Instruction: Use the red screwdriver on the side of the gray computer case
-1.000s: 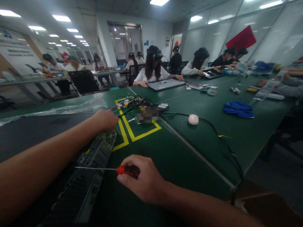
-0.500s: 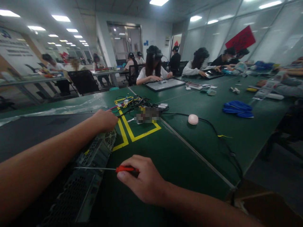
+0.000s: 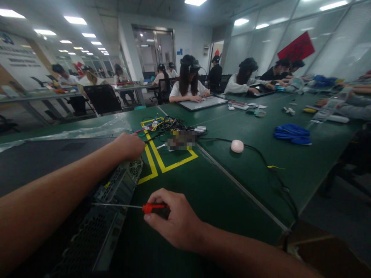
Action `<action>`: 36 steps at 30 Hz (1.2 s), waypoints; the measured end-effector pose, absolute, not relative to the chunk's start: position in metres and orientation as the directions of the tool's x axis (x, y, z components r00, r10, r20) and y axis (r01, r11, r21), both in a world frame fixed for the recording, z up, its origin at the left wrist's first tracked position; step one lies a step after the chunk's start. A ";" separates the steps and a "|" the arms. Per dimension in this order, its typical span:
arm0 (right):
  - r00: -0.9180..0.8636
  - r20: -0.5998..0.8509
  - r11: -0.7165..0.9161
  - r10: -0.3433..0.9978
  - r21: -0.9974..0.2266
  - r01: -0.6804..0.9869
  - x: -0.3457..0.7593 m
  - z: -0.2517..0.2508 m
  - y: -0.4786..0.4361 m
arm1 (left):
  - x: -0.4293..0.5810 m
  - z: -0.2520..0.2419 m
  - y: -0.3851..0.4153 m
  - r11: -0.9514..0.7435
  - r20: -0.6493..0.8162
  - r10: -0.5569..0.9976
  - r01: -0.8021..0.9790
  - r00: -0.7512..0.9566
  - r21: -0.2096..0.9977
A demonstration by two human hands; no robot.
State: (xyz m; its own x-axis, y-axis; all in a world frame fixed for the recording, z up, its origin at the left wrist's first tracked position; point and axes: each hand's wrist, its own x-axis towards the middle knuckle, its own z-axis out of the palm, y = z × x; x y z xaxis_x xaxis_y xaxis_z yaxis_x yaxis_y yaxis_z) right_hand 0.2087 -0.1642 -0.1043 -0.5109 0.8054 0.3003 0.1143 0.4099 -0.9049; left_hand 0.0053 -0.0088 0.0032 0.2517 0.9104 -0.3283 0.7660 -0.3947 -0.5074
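A computer case lies on its side at the left, its perforated metal back facing the right. My left hand is closed over its far corner, above the round fan grille; the fingertips are hidden. My right hand grips a screwdriver by its red handle between thumb and fingers. The thin shaft points left, nearly level, across the back of the case. Its tip reaches a dark spot near the slots, and I cannot make out a screw there.
Beyond the case lies a tangle of cables by yellow tape marks on the green table. A pale pink rounded object, a black cable and a blue bundle lie to the right. Several people work across the table.
The thumb and fingers of my right hand have shifted slightly on the red handle, which looks turned a little. The shaft stays at the same spot. My left hand has barely moved.
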 end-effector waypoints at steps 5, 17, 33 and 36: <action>-0.509 0.291 0.397 0.810 -0.911 0.110 0.208 -0.107 -0.164 | 0.002 0.000 -0.006 -0.381 -0.285 0.918 0.806 0.274 -0.452; -0.498 0.316 0.401 0.808 -0.913 0.072 0.208 -0.108 -0.165 | 0.003 0.001 -0.007 -0.382 -0.299 0.918 0.788 0.262 -0.482; -0.498 0.319 0.405 0.806 -0.911 0.072 0.208 -0.108 -0.164 | 0.004 0.002 -0.008 -0.395 -0.328 0.910 0.768 0.253 -0.504; -0.489 0.344 0.422 0.802 -0.905 0.056 0.208 -0.108 -0.164 | 0.005 0.002 -0.010 -0.397 -0.333 0.910 0.758 0.249 -0.517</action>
State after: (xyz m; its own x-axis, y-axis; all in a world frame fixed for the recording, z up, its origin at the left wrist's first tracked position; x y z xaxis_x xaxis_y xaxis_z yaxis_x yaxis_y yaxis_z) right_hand 0.2082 -0.1638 -0.1080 -0.4889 0.8017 0.3438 0.0560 0.4222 -0.9048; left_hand 0.0053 -0.0101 0.0021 0.2486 0.9096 -0.3329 0.7583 -0.3966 -0.5173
